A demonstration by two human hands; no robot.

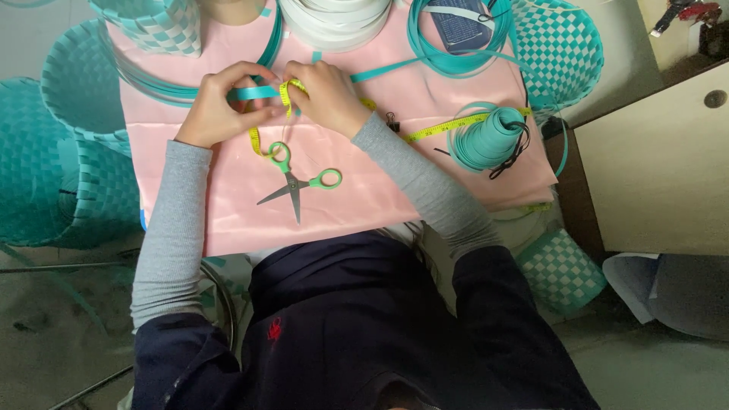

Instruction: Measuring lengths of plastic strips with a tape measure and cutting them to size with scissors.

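Far left, stacked woven teal-and-white plastic baskets [72, 144] stand finished beside the desk, and one more woven teal basket [156, 23] sits at the desk's top-left corner, so some weaving looks done already; the strip in hand isn't cut yet, judging by how things lie. The desk is covered w/ a pink satin cloth [228, 212]. The left hand [220, 110] has its grip pinched together on a flat teal plastic strip [254, 93], thumb and fingers closed over it w/ the yellow measuring tape [448, 125] held against it. Just below, green-handled steel scissors [296, 186] lie on the cloth, blades slightly apart, untouched by either hand. The right hand [326, 95] is close beside the left, grip likewise closed, fingertips clamped on the tape's looped end where it crosses the strip; can't tell exactly which fingers press which layer, as the knuckles hide it. So measuring looks in progress, cutting and weaving of this piece left to do. Above the hands sits a roll of white plastic strip [338, 23]; to its right, coiled loose teal strip [456, 57] circles a dark blue flat case [463, 26]. Further right the tape runs out over the cloth, past a small black binder clip [392, 120], to a teal strip spool [490, 140] w/ a black cord over it. Top right, another open woven teal basket [566, 49], and a smaller teal-white one [562, 269] on the floor by a cream cabinet [661, 167].
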